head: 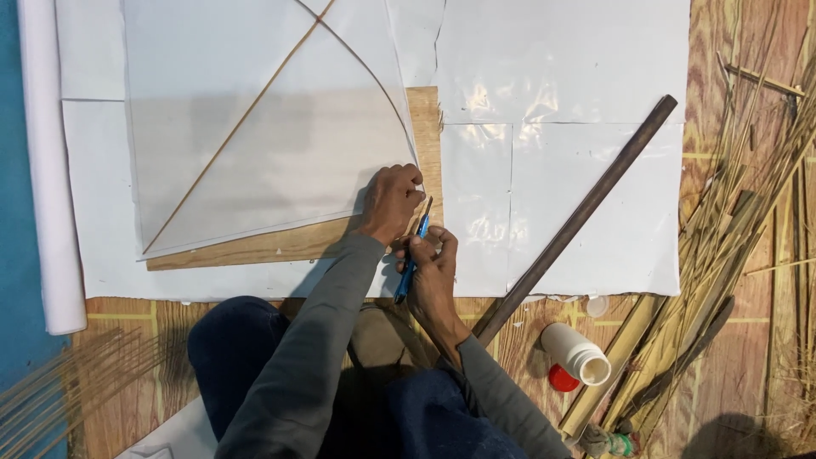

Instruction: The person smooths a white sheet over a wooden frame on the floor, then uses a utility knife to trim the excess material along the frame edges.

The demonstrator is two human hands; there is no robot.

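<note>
The left hand [393,202] presses flat, fingers spread, on the corner of a thin translucent white paper kite sheet [255,127] braced with slim bamboo sticks [242,119], which lies on a wooden board [280,242] on the floor. The right hand [432,265] is closed around a blue-handled craft knife [411,259], its blade at the sheet's edge just beside the left fingers. The paper looks light, flimsy and easily torn — best held down near the cut. Nearby a small white plastic bottle [576,352] lies on its side, open, its red cap [561,378] beside it — contents cannot be seen.
</note>
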